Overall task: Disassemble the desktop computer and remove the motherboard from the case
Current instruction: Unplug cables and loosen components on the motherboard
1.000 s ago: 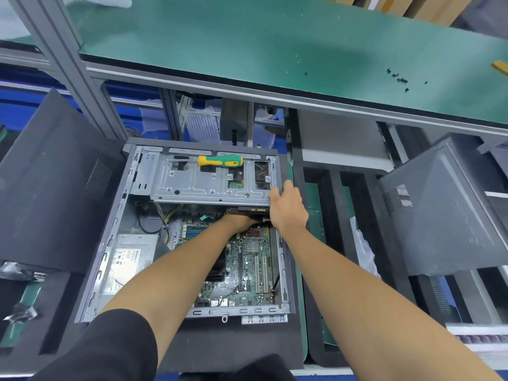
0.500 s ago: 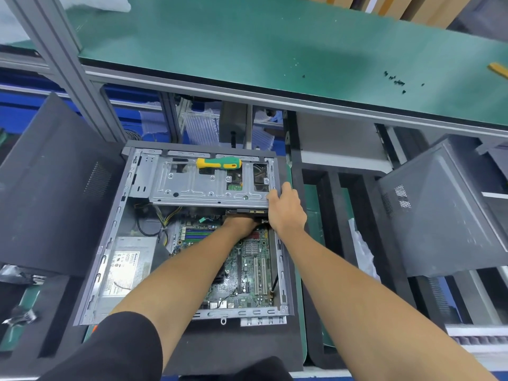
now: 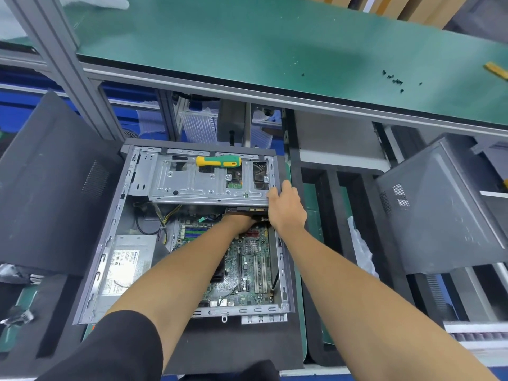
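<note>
- Side panel [image 3: 52, 182]: dark, leaning at the far left, apart from the work.
- Case [image 3: 110, 243]: lies open on its side on dark foam, below the green worktop [image 3: 247, 45]. A power supply [image 3: 126, 265] sits in its left half.
- Motherboard [image 3: 253, 259]: bolted flat in the right half of the case, long axis running toward and away from the person. Not yet freed.
- Drive cage [image 3: 209, 185]: metal tray spanning the far end of the case, overhanging the board's far edge. A screwdriver [image 3: 218, 161] lies on top of it.
- Left hand [image 3: 239, 222]: arm reaches in over the board; the hand is tucked under the cage's near edge beside a dark unit [image 3: 244, 210]. Its grip cannot be told; the fingers are hidden.
- Right hand [image 3: 286, 207]: grip curled over the cage's right near corner, thumb on top, wrist above the case wall.
- Judgement: the cage lies directly ahead of both hands and must come away before the board can.
- Screws [image 3: 393, 79]: loose on the worktop, far right.
</note>
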Motion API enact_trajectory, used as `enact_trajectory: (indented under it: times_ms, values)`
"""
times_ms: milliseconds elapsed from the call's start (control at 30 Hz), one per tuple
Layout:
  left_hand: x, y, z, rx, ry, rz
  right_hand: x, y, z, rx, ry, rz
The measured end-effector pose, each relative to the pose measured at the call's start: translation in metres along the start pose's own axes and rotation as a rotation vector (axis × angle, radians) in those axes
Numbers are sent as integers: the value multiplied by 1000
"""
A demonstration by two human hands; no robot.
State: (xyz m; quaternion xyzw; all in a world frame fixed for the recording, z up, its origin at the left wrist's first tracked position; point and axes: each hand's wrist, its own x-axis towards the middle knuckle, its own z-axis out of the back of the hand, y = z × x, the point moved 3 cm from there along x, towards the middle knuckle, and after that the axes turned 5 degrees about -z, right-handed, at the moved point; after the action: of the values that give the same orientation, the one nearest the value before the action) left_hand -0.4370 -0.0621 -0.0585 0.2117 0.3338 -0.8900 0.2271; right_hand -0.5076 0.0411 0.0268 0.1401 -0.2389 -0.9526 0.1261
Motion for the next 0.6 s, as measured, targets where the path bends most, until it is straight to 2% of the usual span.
enact_trajectory:
  times_ms: [67,167,233,367,467,533,600]
  values:
    - [1,-2,-4,57,36,10,0,0,0,-14,-1,3]
    - [-2,1,-1,-93,-41,19,0,0,-1,-18,-5,3]
    - [-5,4,4,-65,-53,-16,0,0,-1,-17,-9,3]
    - [1,10,-3,-61,-29,50,2,0,-2,-20,-14,4]
    - [1,0,-2,-88,-39,20,0,2,-1,-17,-12,1]
    - [-2,-2,-1,-207,-49,18,0,1,-1,-19,-12,7]
    - [-9,-2,3,-235,-79,-45,0,0,0,-16,-11,12]
